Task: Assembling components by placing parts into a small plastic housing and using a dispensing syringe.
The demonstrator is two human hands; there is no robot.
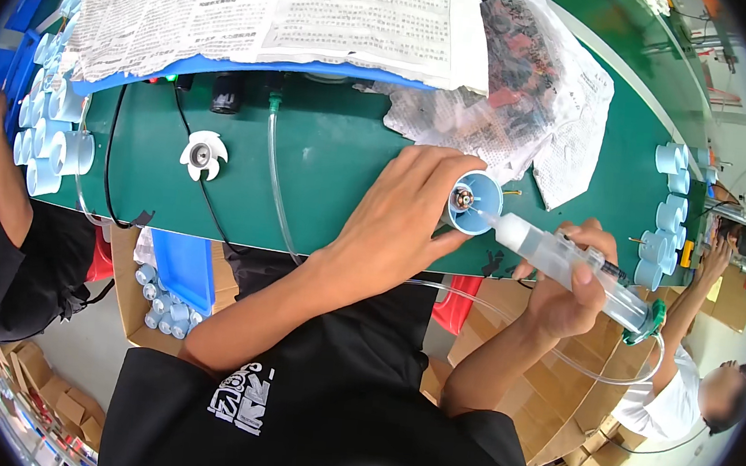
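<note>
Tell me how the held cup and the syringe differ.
The cup is light blue; the syringe is clear, with a green end piece. The cup is short and wide, while the syringe is long and slim. The left hand holds the cup with its open mouth showing; the right hand holds the syringe slanted, its thin tip pointing into the cup. Both are round-bodied.

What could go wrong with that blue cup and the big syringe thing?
The left hand holds the blue cup while the syringe in the right hand points into it: a wobble might make the tip scrape the metal part inside.
The clear tube loops loosely behind the syringe, so an arm could snag it.
The other blue cups stand near the table's edge; a bump might knock one off.
</note>
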